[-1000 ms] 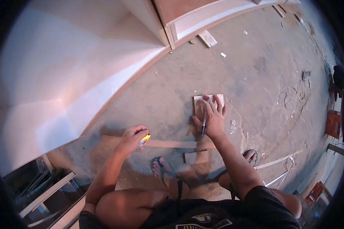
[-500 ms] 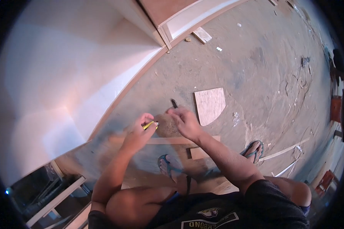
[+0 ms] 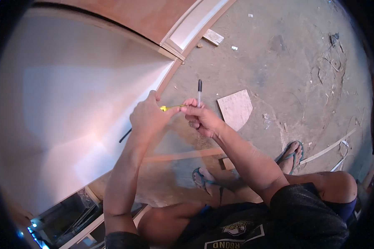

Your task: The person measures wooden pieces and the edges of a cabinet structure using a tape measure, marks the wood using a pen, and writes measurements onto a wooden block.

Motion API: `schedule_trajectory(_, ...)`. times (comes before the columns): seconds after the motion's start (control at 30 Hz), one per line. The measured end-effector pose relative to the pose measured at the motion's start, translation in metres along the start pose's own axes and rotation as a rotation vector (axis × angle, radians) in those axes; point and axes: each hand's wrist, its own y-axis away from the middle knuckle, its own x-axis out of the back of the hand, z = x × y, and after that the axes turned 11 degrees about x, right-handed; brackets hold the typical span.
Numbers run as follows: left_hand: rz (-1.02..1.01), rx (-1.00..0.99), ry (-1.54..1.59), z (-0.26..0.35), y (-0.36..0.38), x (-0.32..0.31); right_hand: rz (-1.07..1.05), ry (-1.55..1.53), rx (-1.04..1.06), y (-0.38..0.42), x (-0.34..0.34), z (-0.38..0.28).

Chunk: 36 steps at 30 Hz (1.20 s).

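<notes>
My left hand (image 3: 147, 114) is closed around a yellow tape measure (image 3: 163, 108), mostly hidden by the fingers. A black strap-like piece (image 3: 125, 135) sticks out beyond that hand. A short length of yellow blade runs across to my right hand (image 3: 201, 118), whose thumb and fingers pinch its end. Upright between the fingers of my right hand stands a marker (image 3: 199, 92) with a black cap and a grey barrel. Both hands are in the air, beside the edge of a large pale panelled piece (image 3: 83, 91).
A pale wood offcut (image 3: 237, 108) with a curved side lies on the floor to the right. A wooden strip (image 3: 183, 155) and a small block (image 3: 227, 163) lie before my sandalled feet (image 3: 203, 178). Another offcut (image 3: 213, 37) rests near the reddish-brown panel (image 3: 129, 16).
Both hands have risen and come together, and a bit of tape blade now spans them. The marker has turned more upright. My view has shifted slightly.
</notes>
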Motion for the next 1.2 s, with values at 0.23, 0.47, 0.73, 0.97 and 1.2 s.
schedule_trajectory(0.23, 0.671, 0.043, -0.429, 0.006, -0.032, 0.082, 0.453, 0.038, 0.072, -0.113, 0.016, -0.033)
schedule_trajectory(0.47, 1.077, -0.284, -0.54, 0.01, -0.04, 0.122, 0.548, 0.012, -0.037, -0.198, 0.026, -0.046)
schedule_trajectory(0.73, 1.124, -0.393, -0.606, 0.034, -0.049, 0.125, 0.576, -0.059, -0.061, -0.209, 0.03, -0.055)
schedule_trajectory(0.97, 1.093, -0.371, -0.655, 0.049, -0.05, 0.13, 0.517, -0.069, -0.112, -0.21, 0.035, -0.055)
schedule_trajectory(1.2, 1.105, -0.311, -0.693, 0.058, -0.047, 0.131, 0.514, -0.065, -0.156, -0.218, 0.04, -0.057)
